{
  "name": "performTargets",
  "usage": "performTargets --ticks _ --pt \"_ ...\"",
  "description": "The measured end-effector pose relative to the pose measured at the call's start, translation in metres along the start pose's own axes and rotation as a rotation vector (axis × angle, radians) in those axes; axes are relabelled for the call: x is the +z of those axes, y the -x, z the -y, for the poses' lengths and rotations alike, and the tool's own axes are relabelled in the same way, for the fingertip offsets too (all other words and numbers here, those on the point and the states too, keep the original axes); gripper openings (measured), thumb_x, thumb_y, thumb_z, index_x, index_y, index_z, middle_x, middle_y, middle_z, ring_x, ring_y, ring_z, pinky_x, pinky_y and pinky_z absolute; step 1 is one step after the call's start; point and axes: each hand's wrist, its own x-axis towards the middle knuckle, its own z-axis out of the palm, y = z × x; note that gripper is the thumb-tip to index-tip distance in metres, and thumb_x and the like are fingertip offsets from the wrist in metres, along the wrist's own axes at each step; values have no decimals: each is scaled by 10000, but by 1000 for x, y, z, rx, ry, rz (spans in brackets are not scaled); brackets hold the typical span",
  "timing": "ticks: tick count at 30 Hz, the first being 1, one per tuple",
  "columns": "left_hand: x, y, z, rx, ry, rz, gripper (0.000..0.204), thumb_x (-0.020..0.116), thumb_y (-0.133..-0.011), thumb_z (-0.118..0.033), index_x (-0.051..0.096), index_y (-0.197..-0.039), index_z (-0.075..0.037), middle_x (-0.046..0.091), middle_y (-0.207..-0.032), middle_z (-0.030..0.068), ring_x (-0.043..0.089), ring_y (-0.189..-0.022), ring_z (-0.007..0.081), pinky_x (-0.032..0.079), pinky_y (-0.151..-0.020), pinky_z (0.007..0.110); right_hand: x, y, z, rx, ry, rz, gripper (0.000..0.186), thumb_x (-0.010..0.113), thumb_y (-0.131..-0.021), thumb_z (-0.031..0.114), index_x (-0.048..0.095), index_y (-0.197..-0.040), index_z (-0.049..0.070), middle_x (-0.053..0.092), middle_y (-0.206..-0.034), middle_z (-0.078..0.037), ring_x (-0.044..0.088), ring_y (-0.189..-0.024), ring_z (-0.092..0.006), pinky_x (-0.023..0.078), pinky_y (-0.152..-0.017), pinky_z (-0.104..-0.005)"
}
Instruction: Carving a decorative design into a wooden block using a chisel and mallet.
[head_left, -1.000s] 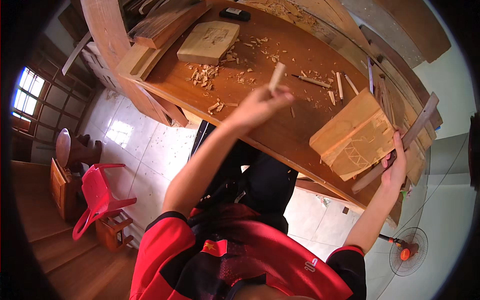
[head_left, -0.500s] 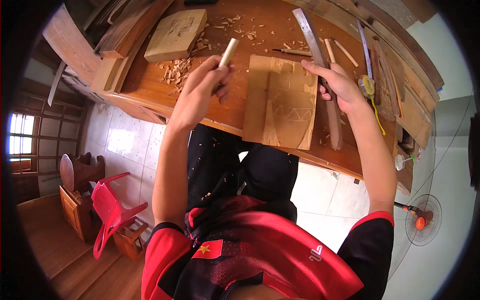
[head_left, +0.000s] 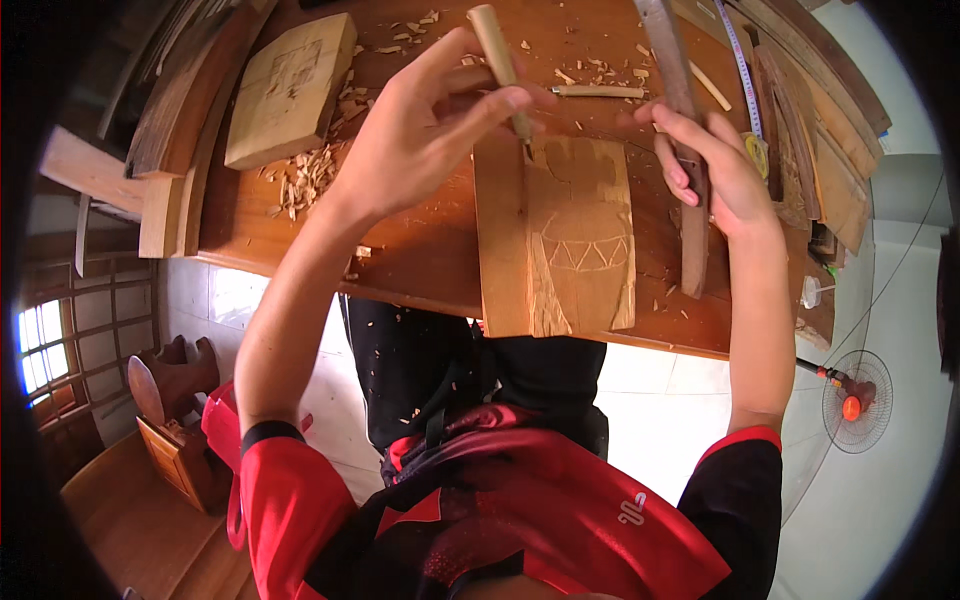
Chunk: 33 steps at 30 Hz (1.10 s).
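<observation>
In my left hand (head_left: 440, 125), thumb and fingers pinch the pale wooden handle of a carving chisel (head_left: 494, 50). Its dark blade points down at the far part of a brown carved board (head_left: 505, 250); whether the tip touches cannot be told. The board lies at the near table edge, with a zigzag band and scored outlines cut into it. To its right, my right hand (head_left: 720, 170) is closed loosely around a long dark wooden bar (head_left: 693, 235), its fingers crossing over the bar.
Another carving tool (head_left: 600, 91) lies beyond the board. A thick pale wood block (head_left: 290, 90) stands far left, with a heap of shavings (head_left: 305, 183) nearby. Stacked planks (head_left: 800, 130) and a tape measure (head_left: 755, 155) line the right side. A fan (head_left: 855, 403) stands lower right.
My left hand has moved right and away from me, bringing the chisel over the board with its blade now pointing down. My right hand has shifted its hold on the bar, its thumb now off it.
</observation>
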Motion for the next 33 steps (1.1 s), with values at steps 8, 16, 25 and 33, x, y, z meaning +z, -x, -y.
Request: performTargets --ticks 8,16,25,33 --pt "-4 -14 13 102 -65 198 254 526 -1066 -23 455 -1304 24 694 -1214 241 701 -1146 294 556 -1016 411 -20 7 -13 -158 -146 9 383 580 -1050 320 638 -1145 -47 570 -686 -32 400 -451 -32 314 -399 -200" --pt "-3 -3 31 200 49 189 247 463 -1063 31 416 -1305 22 652 -1239 311 688 -1156 367 563 -1014 491 -24 8 -22 -187 -217 55 429 566 -1055 341 562 -1199 -62 632 -1099 -134 446 -515 -18 356 -390 -173" --pt "-1 -4 44 298 35 152 236 458 -1074 4 380 -1297 12 668 -1192 320 710 -1099 366 582 -976 482 -34 18 -25 -252 -221 71 507 553 -1059 380 509 -1264 -82 559 -1130 -153 456 -566 -23 361 -400 -164" --pt "-1 -4 40 349 -40 196 246 440 -1070 32 362 -1301 -4 674 -1165 331 695 -1123 387 544 -1006 481 -38 19 -27 -290 -207 74 563 568 -1042 424 494 -1254 -92 541 -1123 -140 447 -565 -19 358 -401 -165"
